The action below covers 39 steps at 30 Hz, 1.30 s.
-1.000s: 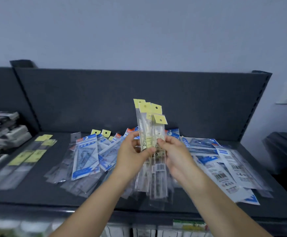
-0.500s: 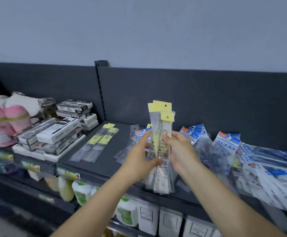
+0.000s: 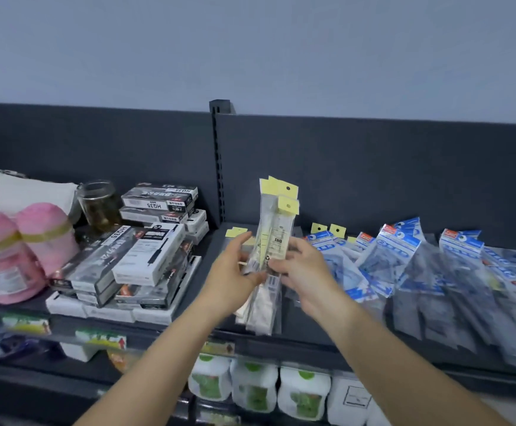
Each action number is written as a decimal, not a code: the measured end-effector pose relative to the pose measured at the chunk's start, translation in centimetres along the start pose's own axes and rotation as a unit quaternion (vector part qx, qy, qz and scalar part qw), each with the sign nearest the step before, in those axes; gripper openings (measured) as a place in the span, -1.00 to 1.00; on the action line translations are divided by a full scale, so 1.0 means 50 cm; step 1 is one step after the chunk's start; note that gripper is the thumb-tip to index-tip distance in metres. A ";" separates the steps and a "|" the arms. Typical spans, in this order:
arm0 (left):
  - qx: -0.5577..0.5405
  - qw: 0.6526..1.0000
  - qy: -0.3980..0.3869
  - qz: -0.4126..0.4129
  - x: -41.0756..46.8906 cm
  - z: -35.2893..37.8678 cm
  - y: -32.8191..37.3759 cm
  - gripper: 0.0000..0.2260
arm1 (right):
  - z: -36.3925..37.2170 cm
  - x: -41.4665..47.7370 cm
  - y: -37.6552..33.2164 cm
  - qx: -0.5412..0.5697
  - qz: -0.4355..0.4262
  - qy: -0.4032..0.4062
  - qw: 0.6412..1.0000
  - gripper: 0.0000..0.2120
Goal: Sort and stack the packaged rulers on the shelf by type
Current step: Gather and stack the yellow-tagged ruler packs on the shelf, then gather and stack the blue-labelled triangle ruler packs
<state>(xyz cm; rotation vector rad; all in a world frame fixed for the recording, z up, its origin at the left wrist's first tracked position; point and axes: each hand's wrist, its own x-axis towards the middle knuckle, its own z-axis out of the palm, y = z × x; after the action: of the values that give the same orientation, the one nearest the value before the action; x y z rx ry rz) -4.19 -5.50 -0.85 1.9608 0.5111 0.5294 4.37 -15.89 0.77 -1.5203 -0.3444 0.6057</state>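
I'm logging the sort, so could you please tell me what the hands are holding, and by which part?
Both the left hand and right hand grip an upright bundle of yellow-tagged ruler packs around its middle.

Boxes (image 3: pixel 146 256) stacked on shelf (image 3: pixel 305 327) left of my held ruler packs (image 3: pixel 270 250); loose ruler packs (image 3: pixel 404 259) spread right; jar (image 3: pixel 98 204) behind boxes.

The clear rulers (image 3: pixel 270 241) I hold carry pale yellow tags; the packs (image 3: pixel 398 256) on the dark grey shelf (image 3: pixel 305 327) are blue and white with red corners.
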 end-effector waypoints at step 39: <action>0.189 0.980 -0.063 -0.028 0.057 -0.079 -0.122 -0.54 | 0.139 0.069 0.061 -0.269 0.008 0.093 0.959 -0.45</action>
<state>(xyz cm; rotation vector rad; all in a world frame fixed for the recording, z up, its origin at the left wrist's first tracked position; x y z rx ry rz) -4.88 1.43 -4.37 2.3151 0.6176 0.2819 2.74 -8.37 -2.49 -2.0875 -0.3694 0.3881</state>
